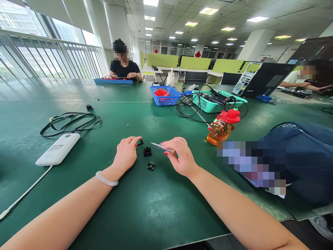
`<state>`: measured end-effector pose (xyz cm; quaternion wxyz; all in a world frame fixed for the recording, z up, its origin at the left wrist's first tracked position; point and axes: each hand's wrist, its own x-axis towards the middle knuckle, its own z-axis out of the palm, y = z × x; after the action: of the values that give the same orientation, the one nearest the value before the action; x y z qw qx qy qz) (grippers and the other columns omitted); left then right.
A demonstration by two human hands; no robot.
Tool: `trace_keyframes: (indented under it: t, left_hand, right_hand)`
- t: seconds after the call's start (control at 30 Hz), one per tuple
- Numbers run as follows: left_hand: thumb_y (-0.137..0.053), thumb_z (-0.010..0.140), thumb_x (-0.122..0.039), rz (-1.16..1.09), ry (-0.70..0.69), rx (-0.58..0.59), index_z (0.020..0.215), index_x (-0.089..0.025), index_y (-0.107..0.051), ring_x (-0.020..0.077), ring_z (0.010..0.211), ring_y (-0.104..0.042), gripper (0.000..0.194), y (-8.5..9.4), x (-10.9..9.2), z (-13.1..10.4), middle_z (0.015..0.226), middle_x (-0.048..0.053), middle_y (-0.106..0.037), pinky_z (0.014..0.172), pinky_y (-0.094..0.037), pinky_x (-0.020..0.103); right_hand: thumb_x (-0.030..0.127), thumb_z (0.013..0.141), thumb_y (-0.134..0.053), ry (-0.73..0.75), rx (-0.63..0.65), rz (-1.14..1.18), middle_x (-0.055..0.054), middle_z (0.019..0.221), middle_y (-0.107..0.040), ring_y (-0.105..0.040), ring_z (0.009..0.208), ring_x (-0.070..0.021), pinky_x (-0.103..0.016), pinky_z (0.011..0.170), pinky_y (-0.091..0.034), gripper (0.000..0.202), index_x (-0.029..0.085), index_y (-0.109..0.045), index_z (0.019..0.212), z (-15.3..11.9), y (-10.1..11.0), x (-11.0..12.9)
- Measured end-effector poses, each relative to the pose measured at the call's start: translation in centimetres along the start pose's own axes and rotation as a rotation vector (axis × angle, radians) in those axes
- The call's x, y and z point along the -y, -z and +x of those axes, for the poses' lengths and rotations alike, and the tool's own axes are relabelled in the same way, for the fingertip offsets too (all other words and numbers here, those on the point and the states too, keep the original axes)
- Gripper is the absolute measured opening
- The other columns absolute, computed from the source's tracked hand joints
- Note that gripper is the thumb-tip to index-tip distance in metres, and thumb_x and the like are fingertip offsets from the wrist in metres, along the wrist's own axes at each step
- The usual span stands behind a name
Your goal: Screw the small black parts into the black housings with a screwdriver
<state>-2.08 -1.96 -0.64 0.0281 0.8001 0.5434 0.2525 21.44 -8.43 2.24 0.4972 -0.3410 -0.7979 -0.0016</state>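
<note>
Between the thumb and fingers of my left hand (126, 152) is a small black plastic piece (141, 142), held just above the green table. My right hand (181, 158) grips a slim screwdriver (163, 147) with a clear handle, its tip pointing left toward that piece but apart from it. Below the gap between my hands lies a square black part (147, 151) with a round recess. Nearer to me rests another small black part (151, 166) with shiny metal contacts.
On the left lie a white power bank (58, 149) and a looped black cable (70, 124). Ahead stand a blue basket (165, 100) and a teal basket (208, 107) of cables. A red-capped bottle (221, 130) and dark blue bag (301, 159) are rightward. Two people sit across.
</note>
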Motion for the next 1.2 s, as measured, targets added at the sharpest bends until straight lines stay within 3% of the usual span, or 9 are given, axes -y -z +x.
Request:
trace_keyframes:
  t: [0.2, 0.37, 0.5, 0.63, 0.87, 1.07, 1.2]
  left_hand:
    - [-0.036, 0.091, -0.024, 0.170, 0.115, 0.093, 0.125, -0.023, -0.064, 0.0367, 0.108, -0.054, 0.044, -0.1, 0.3, -0.4, 0.119, 0.016, -0.061, 0.091, -0.043, 0.059]
    - [-0.032, 0.094, -0.030, 0.077, -0.004, 0.041, 0.102, -0.019, -0.071, 0.0309, 0.123, -0.050, 0.041, -0.5, 0.3, -0.2, 0.118, 0.013, -0.063, 0.107, -0.040, 0.052]
    - [-0.027, 0.098, -0.039, -0.104, -0.160, 0.182, 0.128, -0.019, -0.057, 0.0246, 0.134, -0.044, 0.047, -0.5, 0.2, -0.3, 0.135, 0.010, -0.058, 0.114, -0.035, 0.046]
    - [-0.026, 0.098, -0.041, -0.119, -0.252, 0.305, 0.143, -0.025, -0.041, 0.0252, 0.134, -0.044, 0.050, -0.1, -0.7, -1.1, 0.145, 0.008, -0.051, 0.115, -0.029, 0.052]
    - [-0.050, 0.085, -0.063, 0.010, -0.241, 0.279, 0.143, -0.029, -0.040, 0.0343, 0.127, -0.047, 0.068, 1.2, -3.7, -3.7, 0.141, 0.012, -0.051, 0.107, -0.033, 0.055]
    - [-0.048, 0.092, -0.048, 0.058, -0.222, 0.303, 0.122, -0.026, -0.055, 0.0314, 0.123, -0.048, 0.038, 1.5, -5.5, -4.7, 0.136, 0.011, -0.051, 0.103, -0.039, 0.054]
    - [-0.044, 0.095, -0.040, 0.064, -0.236, 0.325, 0.110, -0.023, -0.056, 0.0292, 0.122, -0.050, 0.026, 2.1, -5.3, -5.4, 0.134, 0.010, -0.052, 0.104, -0.040, 0.054]
  right_hand:
    - [0.020, 0.092, -0.051, -0.060, 0.024, -0.022, -0.002, 0.096, -0.073, -0.064, 0.085, -0.0205, -0.046, 0.093, -0.044, 0.016, 0.028, -0.059, 0.103, -0.3, -0.3, -0.5]
    - [0.023, 0.091, -0.052, -0.093, -0.039, -0.032, -0.002, 0.087, -0.071, -0.065, 0.082, -0.0210, -0.048, 0.098, -0.044, 0.014, 0.028, -0.061, 0.101, -0.7, -0.2, -1.0]
    - [0.025, 0.092, -0.052, -0.167, -0.088, -0.055, -0.003, 0.088, -0.071, -0.064, 0.084, -0.0219, -0.046, 0.092, -0.049, 0.011, 0.027, -0.061, 0.096, -0.8, -0.2, -1.5]
    - [0.025, 0.092, -0.052, -0.221, -0.129, -0.030, -0.005, 0.090, -0.071, -0.064, 0.087, -0.0219, -0.041, 0.082, -0.053, 0.010, 0.025, -0.062, 0.093, -0.9, -0.1, -2.0]
    - [0.026, 0.092, -0.051, -0.255, -0.190, -0.003, -0.005, 0.091, -0.072, -0.066, 0.086, -0.0213, -0.037, 0.080, -0.053, 0.010, 0.024, -0.060, 0.095, -1.1, -0.1, -2.5]
    - [0.030, 0.093, -0.049, -0.327, -0.189, 0.024, -0.005, 0.089, -0.072, -0.067, 0.083, -0.0202, -0.035, 0.080, -0.052, 0.012, 0.023, -0.059, 0.094, -1.0, -0.3, -3.0]
    - [0.033, 0.093, -0.049, -0.360, -0.197, 0.041, -0.004, 0.087, -0.072, -0.067, 0.081, -0.0200, -0.035, 0.079, -0.052, 0.014, 0.023, -0.059, 0.092, -0.9, -0.4, -3.1]
